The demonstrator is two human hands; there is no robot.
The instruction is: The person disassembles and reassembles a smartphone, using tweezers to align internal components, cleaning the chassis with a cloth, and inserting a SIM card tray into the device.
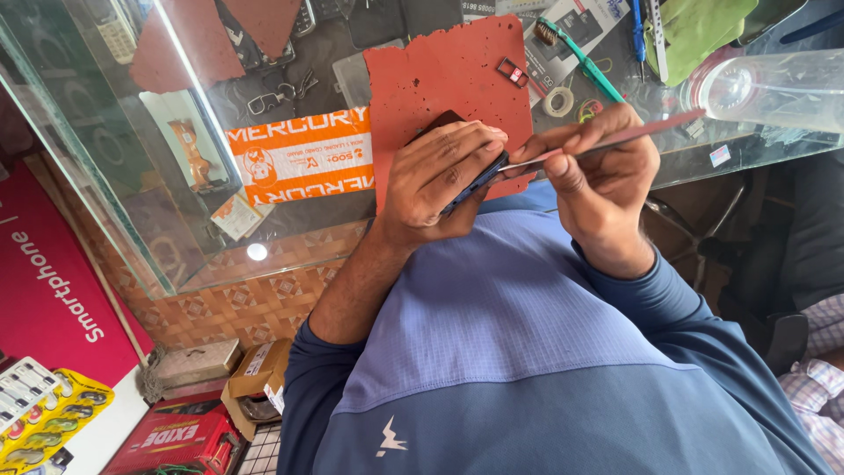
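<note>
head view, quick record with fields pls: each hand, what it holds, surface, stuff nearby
left hand: grips a dark phone on edge
right hand: holds a thin flat tool, tip at the phone's edge
surface: red mat on a glass counter
nearby: green toothbrush, tape roll, clear plastic container

Head camera — looking down, close in.

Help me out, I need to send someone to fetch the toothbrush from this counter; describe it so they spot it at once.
Start at the glass counter and find the red mat lying on it above the hands. Just right of the mat's top corner lies the toothbrush, slanting down to the right. It is the only thing there with a green handle and dark bristles, next to a small roll of tape.
</note>
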